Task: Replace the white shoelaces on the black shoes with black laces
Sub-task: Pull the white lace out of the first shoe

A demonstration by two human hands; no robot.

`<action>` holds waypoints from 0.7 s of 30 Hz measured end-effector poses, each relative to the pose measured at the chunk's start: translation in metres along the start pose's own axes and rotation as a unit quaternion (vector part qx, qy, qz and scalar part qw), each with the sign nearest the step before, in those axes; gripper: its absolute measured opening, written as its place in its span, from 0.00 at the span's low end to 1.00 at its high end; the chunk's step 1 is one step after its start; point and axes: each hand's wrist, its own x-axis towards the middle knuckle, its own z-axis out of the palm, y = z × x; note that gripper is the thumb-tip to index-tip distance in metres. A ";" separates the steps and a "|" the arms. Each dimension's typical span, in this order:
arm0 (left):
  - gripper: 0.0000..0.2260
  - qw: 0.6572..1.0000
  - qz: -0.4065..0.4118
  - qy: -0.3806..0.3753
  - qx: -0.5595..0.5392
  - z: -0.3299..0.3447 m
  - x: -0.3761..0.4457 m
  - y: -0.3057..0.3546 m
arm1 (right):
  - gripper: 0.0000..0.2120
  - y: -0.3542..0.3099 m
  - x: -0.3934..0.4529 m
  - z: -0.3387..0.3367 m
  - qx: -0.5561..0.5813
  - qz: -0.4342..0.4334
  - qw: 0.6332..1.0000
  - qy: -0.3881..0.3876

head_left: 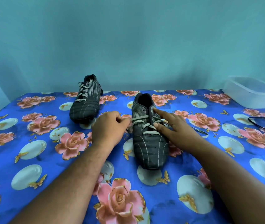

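Black and finely striped, the near shoe (148,135) sits on the flowered blue tablecloth (31,159) just ahead of me, toe pointing back toward my body and heel opening at twelve o'clock. Its white lace (142,122) still crosses the lower eyelets, while the upper eyelets near the collar look bare. My left hand (110,128) is at nine o'clock of this shoe, fingers curled, pinching a bit of that white lace where it leaves the shoe's left edge. My right hand (175,126) lies at three o'clock, fingers straight and spread: the forefinger reaches up to touch the eyelet strip near the collar, and the thumb rests against the lace rows lower down, gripping nothing. The second shoe (86,99) stands at about ten o'clock from the first, well apart, near the table's far edge, with its white lacing (84,91) fully in place. A black lace (264,125) trails across the cloth out at three o'clock, near the table's right edge. A clear plastic tub (251,92) stands at two o'clock, by the teal wall (128,38).
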 end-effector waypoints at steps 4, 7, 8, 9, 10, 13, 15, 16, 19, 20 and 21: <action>0.26 0.982 0.117 -0.021 -0.148 0.007 -0.007 0.007 | 0.27 -0.002 -0.001 -0.001 -0.002 0.002 1.000 0.000; 0.18 0.975 0.185 -0.027 -0.118 0.011 -0.014 0.020 | 0.27 -0.003 -0.001 -0.001 -0.003 0.005 1.000 0.002; 0.15 0.977 0.188 -0.020 -0.101 0.013 -0.015 0.022 | 0.27 -0.003 0.000 -0.001 -0.003 0.006 1.000 0.003; 0.13 0.978 0.188 -0.015 -0.092 0.013 -0.014 0.023 | 0.27 -0.003 0.000 -0.001 -0.005 0.004 1.000 0.003; 0.11 0.977 0.190 -0.013 -0.096 0.012 -0.013 0.023 | 0.27 -0.003 0.000 -0.001 -0.005 0.003 1.000 0.003; 0.09 0.969 0.145 -0.040 -0.194 0.011 -0.010 0.022 | 0.27 -0.005 -0.001 -0.001 0.000 0.005 1.000 0.000; 0.11 0.950 0.043 -0.064 -0.304 0.008 -0.009 0.023 | 0.27 -0.004 -0.001 -0.001 0.000 0.005 1.000 -0.002; 0.12 0.932 -0.006 -0.070 -0.356 0.005 -0.009 0.025 | 0.27 -0.004 -0.001 -0.001 -0.001 0.005 1.000 -0.004; 0.08 0.882 -0.115 -0.065 -0.452 -0.001 -0.009 0.027 | 0.27 -0.004 -0.001 -0.002 -0.005 0.003 1.000 -0.005; 0.07 0.873 -0.139 -0.061 -0.463 -0.002 -0.008 0.027 | 0.27 -0.004 -0.001 -0.002 -0.004 0.004 1.000 -0.006; 0.07 0.879 -0.144 -0.055 -0.451 -0.002 -0.009 0.027 | 0.27 -0.005 -0.001 -0.002 -0.004 0.004 1.000 -0.006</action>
